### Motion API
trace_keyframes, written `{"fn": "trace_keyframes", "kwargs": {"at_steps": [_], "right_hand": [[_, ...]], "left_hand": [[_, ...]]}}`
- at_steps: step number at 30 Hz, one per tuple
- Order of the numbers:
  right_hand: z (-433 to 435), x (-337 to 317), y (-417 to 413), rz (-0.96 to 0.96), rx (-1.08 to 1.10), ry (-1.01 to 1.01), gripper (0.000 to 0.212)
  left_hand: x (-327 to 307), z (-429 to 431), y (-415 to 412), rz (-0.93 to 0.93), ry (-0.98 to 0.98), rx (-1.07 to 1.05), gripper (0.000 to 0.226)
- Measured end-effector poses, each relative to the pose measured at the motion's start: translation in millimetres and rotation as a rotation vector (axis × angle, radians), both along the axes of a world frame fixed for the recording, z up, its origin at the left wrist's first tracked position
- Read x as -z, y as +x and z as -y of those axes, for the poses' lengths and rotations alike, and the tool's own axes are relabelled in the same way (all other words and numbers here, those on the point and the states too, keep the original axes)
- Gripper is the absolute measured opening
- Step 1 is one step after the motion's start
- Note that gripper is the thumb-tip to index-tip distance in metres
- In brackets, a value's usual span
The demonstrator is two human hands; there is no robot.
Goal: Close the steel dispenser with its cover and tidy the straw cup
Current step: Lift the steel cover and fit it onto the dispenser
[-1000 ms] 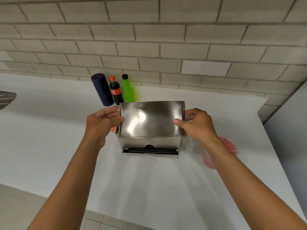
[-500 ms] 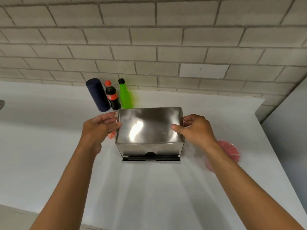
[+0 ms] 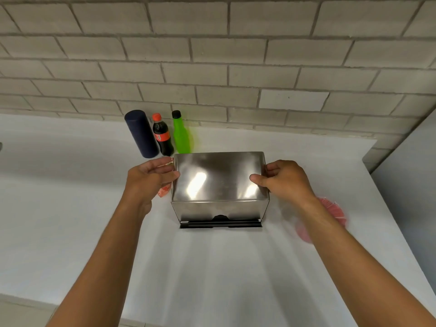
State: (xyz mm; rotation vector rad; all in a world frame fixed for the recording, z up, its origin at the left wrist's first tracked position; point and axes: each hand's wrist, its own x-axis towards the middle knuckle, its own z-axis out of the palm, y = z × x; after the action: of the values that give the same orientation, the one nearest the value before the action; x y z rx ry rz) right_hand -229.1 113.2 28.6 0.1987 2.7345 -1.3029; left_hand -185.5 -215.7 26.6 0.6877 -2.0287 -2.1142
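Observation:
A shiny steel cover (image 3: 218, 178) sits over the steel dispenser (image 3: 219, 211), whose black base shows at the front bottom. My left hand (image 3: 147, 180) grips the cover's left edge and my right hand (image 3: 285, 180) grips its right edge, thumbs on top. A red see-through cup (image 3: 330, 212) lies on the counter to the right, partly hidden behind my right forearm. A small red-and-white thing (image 3: 164, 191) peeks out between my left hand and the dispenser.
A dark blue cylinder (image 3: 141, 134), a cola bottle (image 3: 162, 135) and a green bottle (image 3: 181, 134) stand in a row against the brick wall behind the dispenser. The white counter (image 3: 70, 197) ends at a grey wall on the right and a front edge near me.
The cover has come down a little lower over the dispenser with both hands still on its sides. The view has tilted slightly.

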Motion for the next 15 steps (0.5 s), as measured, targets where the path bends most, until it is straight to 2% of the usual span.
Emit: {"fn": "trace_keyframes", "kwargs": {"at_steps": [9, 15], "right_hand": [[1.9, -3.5, -9.2, 0.034, -0.029, 0.041, 0.044], [3.4, -2.3, -11.3, 0.045, -0.036, 0.051, 0.034]], "left_hand": [[1.2, 2.1, -7.9, 0.026, -0.016, 0.019, 0.044], [5.8, 3.4, -11.3, 0.031, -0.02, 0.03, 0.045]]}}
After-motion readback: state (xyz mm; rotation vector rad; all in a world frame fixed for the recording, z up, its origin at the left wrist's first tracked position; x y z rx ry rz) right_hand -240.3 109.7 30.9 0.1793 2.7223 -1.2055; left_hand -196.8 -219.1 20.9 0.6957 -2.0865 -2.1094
